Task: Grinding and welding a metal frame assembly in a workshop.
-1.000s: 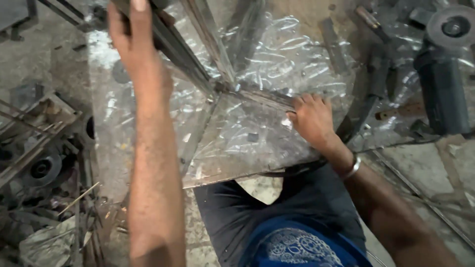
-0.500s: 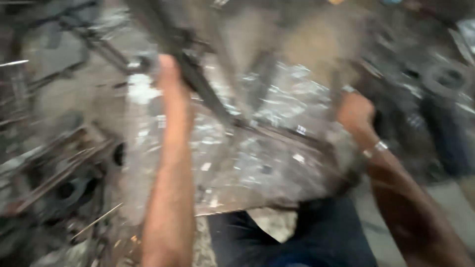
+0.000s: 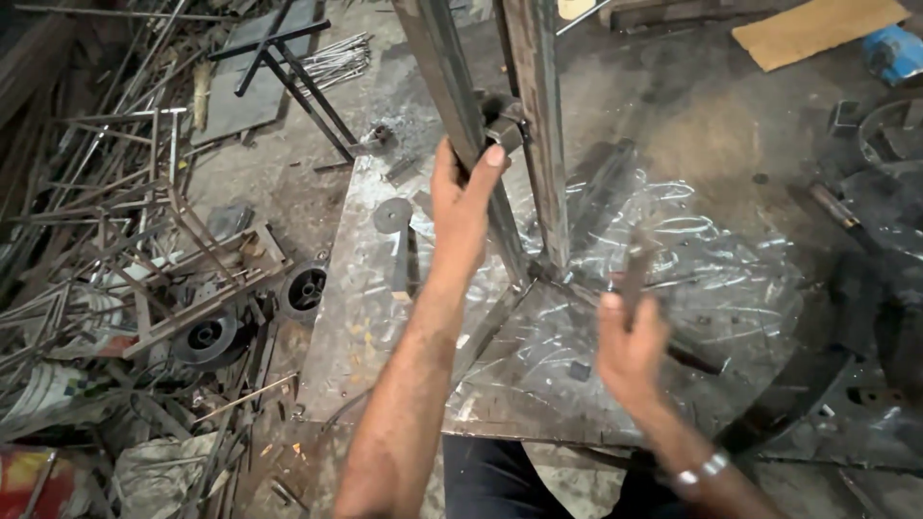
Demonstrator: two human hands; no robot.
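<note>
Rusty scrap: a heap of thin rods, angle pieces and small wheels [image 3: 207,336] lies on the floor at far left, beside the surface.
Steel surface [image 3: 385,317]: a scratched, shiny plate; a flat round disc [image 3: 392,214] rests near its left edge.
Left hand [image 3: 461,207]: raised, its grip closed around a dark slanted metal bar [image 3: 452,86] just below a small clamp-like block [image 3: 500,120], thumb up against the block.
Slanted bar: tilts down to the right and meets the plate near the foot of the upright.
Upright bar [image 3: 538,125]: stands just right of the slanted one, near vertical; its foot is on the plate at the middle.
Right hand [image 3: 630,351]: blurred, lower and to the right of the bars, its grip wrapped on a short dark rod-like tool [image 3: 636,269] that points upward; what kind of tool it is cannot be told.
Wrist: a silver bangle [image 3: 700,471] sits on the right wrist.
Far right: dark metal parts on the floor, with a flat board [image 3: 817,29] at the top.
</note>
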